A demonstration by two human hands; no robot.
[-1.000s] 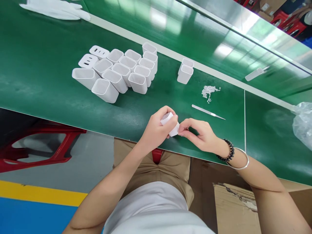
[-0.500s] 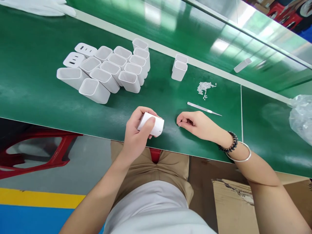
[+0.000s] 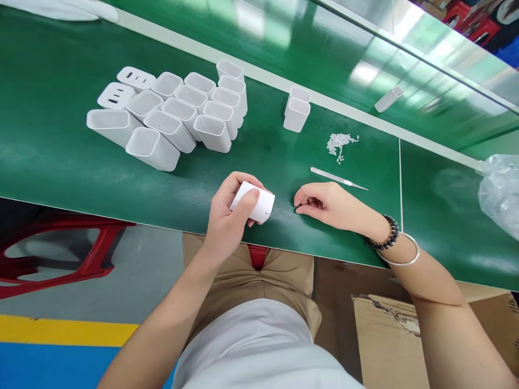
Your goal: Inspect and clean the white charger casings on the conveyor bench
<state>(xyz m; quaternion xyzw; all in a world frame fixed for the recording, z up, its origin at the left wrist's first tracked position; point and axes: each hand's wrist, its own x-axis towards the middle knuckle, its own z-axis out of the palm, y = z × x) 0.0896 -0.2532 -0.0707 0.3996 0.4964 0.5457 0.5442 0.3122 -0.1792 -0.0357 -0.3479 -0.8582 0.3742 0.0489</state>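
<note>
My left hand (image 3: 231, 213) is wrapped round a white plastic charger housing (image 3: 263, 204), its thumb pressed on the near face. The housing lies tilted just above the green bench, near the front edge. To the right, my right hand (image 3: 320, 204) rests at the bench top with thumb and forefinger curled almost together. Whatever sits between those fingertips is too small to make out. Beyond the right hand lie metal tweezers (image 3: 338, 178) and a scattered pile of tiny clear pieces (image 3: 338, 145).
Several white open-topped housings (image 3: 178, 116) stand grouped at the left, with two slotted ones (image 3: 115, 96) among them. Two more housings (image 3: 297, 114) stand by the back ledge. A white glove (image 3: 73, 9) lies far left, a clear plastic bag (image 3: 500, 189) far right.
The housing in my left hand has turned slightly and shifted a little to the right. My right hand stays nearly still, its fingers still pinched. The whole view has shifted slightly.
</note>
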